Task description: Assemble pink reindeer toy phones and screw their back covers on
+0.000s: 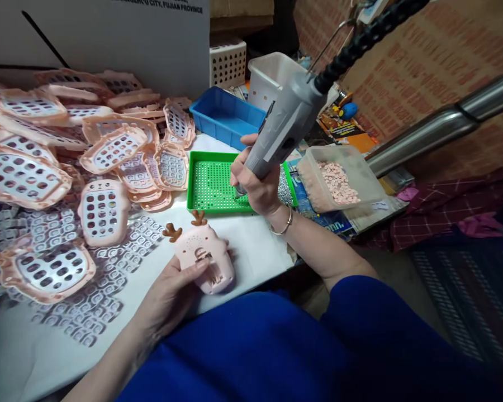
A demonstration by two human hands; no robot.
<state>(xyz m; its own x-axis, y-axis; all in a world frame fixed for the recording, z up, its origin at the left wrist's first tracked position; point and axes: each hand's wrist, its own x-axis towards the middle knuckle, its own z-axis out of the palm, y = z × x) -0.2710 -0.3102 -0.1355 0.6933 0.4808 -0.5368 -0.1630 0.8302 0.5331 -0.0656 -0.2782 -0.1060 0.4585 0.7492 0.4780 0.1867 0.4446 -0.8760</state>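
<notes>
My left hand (174, 290) grips a pink plastic toy casing (212, 251) with brown antlers, low over the near edge of the white table. Its back faces up, showing an open battery compartment with metal contacts, and my thumb lies across it. In my right hand (257, 181) is a grey electric screwdriver (283, 125), hung from a black coiled cord. Its tip points down over a green perforated tray (190, 184). Small silvery screws (285, 187) are heaped at the tray's right end, partly hidden by my wrist.
Pink casing halves with white grids (25, 173) are piled at the left, near sheets of grey-white button pads (104, 273). A blue bin (230, 120) stands behind the tray. A clear tub (360, 178) at the right holds small pink pieces. A metal pipe (436, 128) slants behind it.
</notes>
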